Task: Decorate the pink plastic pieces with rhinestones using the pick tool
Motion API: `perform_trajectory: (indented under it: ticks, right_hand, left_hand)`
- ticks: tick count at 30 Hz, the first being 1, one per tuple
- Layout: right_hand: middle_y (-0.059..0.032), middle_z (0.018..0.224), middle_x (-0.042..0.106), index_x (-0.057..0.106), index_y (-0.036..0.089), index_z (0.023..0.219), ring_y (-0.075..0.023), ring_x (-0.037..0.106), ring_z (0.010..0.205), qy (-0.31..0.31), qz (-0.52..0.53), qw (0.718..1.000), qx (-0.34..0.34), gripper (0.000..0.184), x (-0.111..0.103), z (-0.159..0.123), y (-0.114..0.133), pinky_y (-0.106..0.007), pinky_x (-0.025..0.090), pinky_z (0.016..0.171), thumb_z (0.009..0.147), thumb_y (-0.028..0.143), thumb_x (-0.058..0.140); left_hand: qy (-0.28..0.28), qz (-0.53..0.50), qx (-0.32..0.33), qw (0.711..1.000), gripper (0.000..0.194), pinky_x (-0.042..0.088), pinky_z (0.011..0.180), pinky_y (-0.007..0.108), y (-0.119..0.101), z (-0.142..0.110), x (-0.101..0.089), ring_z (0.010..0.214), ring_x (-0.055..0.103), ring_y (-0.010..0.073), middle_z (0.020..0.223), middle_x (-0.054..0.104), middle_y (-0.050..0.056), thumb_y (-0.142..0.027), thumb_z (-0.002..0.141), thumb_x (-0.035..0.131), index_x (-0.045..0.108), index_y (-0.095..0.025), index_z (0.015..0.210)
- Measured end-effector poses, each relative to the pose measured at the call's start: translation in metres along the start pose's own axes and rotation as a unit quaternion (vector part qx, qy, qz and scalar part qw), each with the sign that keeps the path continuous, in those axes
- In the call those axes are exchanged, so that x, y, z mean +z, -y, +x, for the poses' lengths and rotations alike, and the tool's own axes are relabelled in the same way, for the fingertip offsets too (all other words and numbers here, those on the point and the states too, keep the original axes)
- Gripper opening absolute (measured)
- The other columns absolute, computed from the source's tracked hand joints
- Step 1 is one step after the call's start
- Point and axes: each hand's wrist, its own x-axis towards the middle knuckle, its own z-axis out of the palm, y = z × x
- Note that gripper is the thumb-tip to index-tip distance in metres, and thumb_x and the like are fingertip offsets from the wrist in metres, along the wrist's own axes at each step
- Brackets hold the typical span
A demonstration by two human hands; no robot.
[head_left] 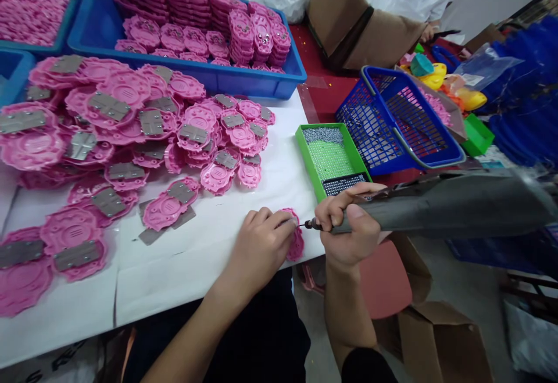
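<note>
My left hand (264,242) presses a pink plastic part (297,247) down at the table's front edge, fingers closed over its left side and hiding much of it. My right hand (351,223) is wrapped around a power screwdriver (440,206) with a long dark grey body, lying nearly level. Its thin bit points left and meets the pink part beside my left fingertips; whether a screw sits under the tip is too small to tell. Just beyond my right hand is a green tray (310,165) of small screws, with a black perforated plate (344,183) in its near end.
Pink parts with grey metal plates (108,106) lie heaped on the left of the white-covered table (209,237). Behind them, a blue bin (187,75) holds stacked pink parts. A blue basket (379,133) stands beyond the tray. Cardboard boxes (436,336) and a reddish stool (386,281) are below right.
</note>
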Motion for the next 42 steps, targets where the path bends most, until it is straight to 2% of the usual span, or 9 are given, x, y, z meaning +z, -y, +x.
perform_trajectory:
  ticks: [6,10,15,21,27,31,35,37,42]
  right_hand:
    - [0.0120,0.047,0.041,0.057,0.028,0.090,-0.0085,0.031,0.031,0.031,0.023,0.999,-0.018,0.014,-0.001,-0.001,-0.005,-0.024,0.031,0.034,0.078,0.026,0.063]
    - [0.0119,0.047,0.043,0.060,0.026,0.090,-0.0077,0.031,0.031,0.016,0.036,0.998,-0.044,0.015,0.001,-0.001,-0.009,-0.022,0.030,0.033,0.077,0.020,0.062]
    - [0.0127,0.048,0.044,0.058,0.025,0.088,-0.0068,0.032,0.031,-0.003,0.038,0.999,-0.018,0.014,0.004,-0.001,-0.009,-0.020,0.031,0.033,0.075,0.021,0.062]
    - [0.0141,0.046,0.042,0.053,0.025,0.086,-0.0061,0.033,0.031,0.021,-0.003,1.000,-0.009,0.018,0.006,-0.004,-0.012,-0.019,0.030,0.034,0.073,0.025,0.065]
    - [0.0139,0.045,0.043,0.055,0.024,0.087,-0.0064,0.033,0.030,0.041,0.014,0.999,0.012,0.019,0.004,-0.001,-0.006,-0.020,0.031,0.034,0.071,0.026,0.064]
    - [0.0137,0.042,0.041,0.055,0.024,0.087,-0.0082,0.031,0.029,-0.037,0.037,0.998,-0.018,0.021,-0.011,0.011,0.019,-0.022,0.030,0.033,0.066,0.028,0.057]
    - [0.0127,0.042,0.039,0.055,0.024,0.085,-0.0083,0.029,0.030,-0.175,0.009,0.982,-0.063,0.022,-0.035,0.036,0.035,-0.021,0.025,0.033,0.064,0.026,0.052]
    - [0.0121,0.043,0.038,0.053,0.025,0.080,-0.0081,0.030,0.031,-0.228,-0.005,0.970,-0.081,0.015,-0.046,0.050,0.032,-0.021,0.024,0.033,0.065,0.025,0.053]
    - [0.0110,0.045,0.040,0.046,0.025,0.071,-0.0087,0.036,0.033,-0.255,-0.024,0.961,-0.105,0.012,-0.061,0.071,0.011,-0.022,0.027,0.035,0.068,0.026,0.058]
  left_hand:
    - [0.003,-0.001,-0.004,1.000,0.018,0.042,0.076,0.040,0.000,0.000,0.001,0.090,0.060,0.0209,0.117,0.076,0.000,-0.017,0.098,0.064,0.073,-0.024,0.112]
    - [0.008,0.009,-0.004,1.000,0.018,0.041,0.075,0.041,0.000,0.000,0.001,0.088,0.060,0.0208,0.117,0.076,-0.002,-0.017,0.097,0.065,0.072,-0.023,0.112]
    - [0.009,0.021,0.001,1.000,0.017,0.041,0.075,0.041,0.001,0.000,0.003,0.088,0.060,0.0208,0.116,0.076,-0.002,-0.017,0.097,0.065,0.072,-0.024,0.111]
    - [0.000,0.036,0.004,0.999,0.018,0.039,0.072,0.041,0.004,-0.001,0.008,0.086,0.060,0.0212,0.115,0.076,-0.001,-0.014,0.097,0.062,0.072,-0.025,0.106]
    - [0.003,0.044,0.004,0.999,0.017,0.040,0.074,0.040,0.004,0.000,0.009,0.086,0.060,0.0218,0.114,0.076,-0.002,-0.014,0.096,0.063,0.073,-0.026,0.105]
    - [0.003,0.031,0.004,0.999,0.015,0.042,0.078,0.040,0.005,0.000,0.009,0.090,0.063,0.0216,0.116,0.075,0.000,-0.019,0.100,0.061,0.073,-0.026,0.105]
    - [-0.004,-0.003,-0.005,1.000,0.014,0.044,0.081,0.039,0.007,-0.001,0.009,0.097,0.066,0.0218,0.116,0.074,0.001,-0.018,0.100,0.062,0.072,-0.025,0.105]
    - [-0.009,-0.013,0.006,1.000,0.014,0.045,0.081,0.039,0.007,-0.002,0.009,0.101,0.067,0.0225,0.118,0.073,0.003,-0.016,0.101,0.060,0.070,-0.024,0.107]
    - [-0.027,-0.018,0.023,0.999,0.016,0.050,0.084,0.040,0.009,-0.003,0.011,0.107,0.067,0.0250,0.120,0.070,0.008,-0.018,0.105,0.052,0.064,-0.022,0.116]
